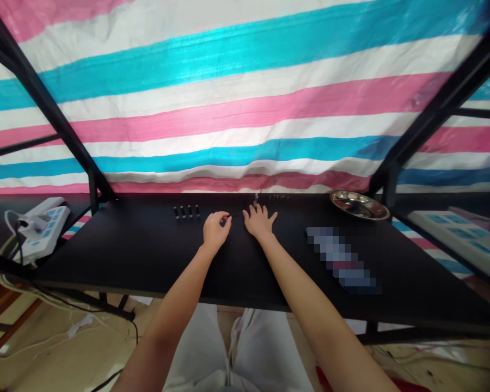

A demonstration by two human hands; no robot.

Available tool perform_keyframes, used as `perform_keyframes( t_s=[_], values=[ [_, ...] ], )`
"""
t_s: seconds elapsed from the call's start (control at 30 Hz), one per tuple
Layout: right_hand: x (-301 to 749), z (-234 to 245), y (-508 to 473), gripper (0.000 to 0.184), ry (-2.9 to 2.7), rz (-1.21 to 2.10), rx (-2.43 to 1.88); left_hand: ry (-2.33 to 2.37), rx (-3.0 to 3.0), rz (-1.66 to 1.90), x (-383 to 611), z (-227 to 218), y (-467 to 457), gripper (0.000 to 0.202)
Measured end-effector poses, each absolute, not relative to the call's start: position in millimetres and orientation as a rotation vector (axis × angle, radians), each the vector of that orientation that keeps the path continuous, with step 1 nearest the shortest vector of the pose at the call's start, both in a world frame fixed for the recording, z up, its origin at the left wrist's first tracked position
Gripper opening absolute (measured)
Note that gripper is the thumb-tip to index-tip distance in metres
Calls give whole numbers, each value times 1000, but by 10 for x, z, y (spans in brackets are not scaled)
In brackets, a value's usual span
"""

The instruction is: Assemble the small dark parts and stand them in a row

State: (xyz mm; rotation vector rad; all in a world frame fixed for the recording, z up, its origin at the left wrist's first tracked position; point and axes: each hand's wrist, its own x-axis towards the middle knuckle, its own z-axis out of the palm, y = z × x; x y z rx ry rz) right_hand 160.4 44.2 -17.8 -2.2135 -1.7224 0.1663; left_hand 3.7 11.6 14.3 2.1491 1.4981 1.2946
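Both of my hands rest near the far middle of a black table [147,256]. My left hand [215,228] is curled, its fingertips pinched together on a small dark item I cannot make out. My right hand [259,220] lies beside it, fingers spread over the tabletop, touching or nearly touching a thin small part at its fingertips. A row of several small black upright cylinders [187,211] stands just left of my left hand. A line of tiny dark pieces [278,196] lies beyond my right hand.
A shiny metal dish [359,204] sits at the back right. A blurred-out flat object [343,258] lies right of my hands. White power strips [43,226] rest on the left shelf, another [457,237] on the right. Black frame posts [93,190] rise before a striped tarp.
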Motion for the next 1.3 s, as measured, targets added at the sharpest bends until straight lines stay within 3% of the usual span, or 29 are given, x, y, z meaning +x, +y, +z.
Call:
perform_keyframes(
  t_s=[0.47, 0.77, 0.97, 1.3],
  values=[
    [1599, -193, 342, 51, -1749, 157, -2123, 1427, 2006, 1394, -30, 85, 95, 17],
    [1432, -74, 135, 38, -1765, 25, -1606, 1388, 1574, 1533, -73, 7, 183, 18],
    [1443, -89, 152, 24, -1559, 150, -1373, 1319, 1333, 1567, -113, -59, 263, 19],
    [1425, -2, 58, 19, -1422, 344, -1270, 1232, 1362, 1579, -90, -84, 275, 20]
  ],
)
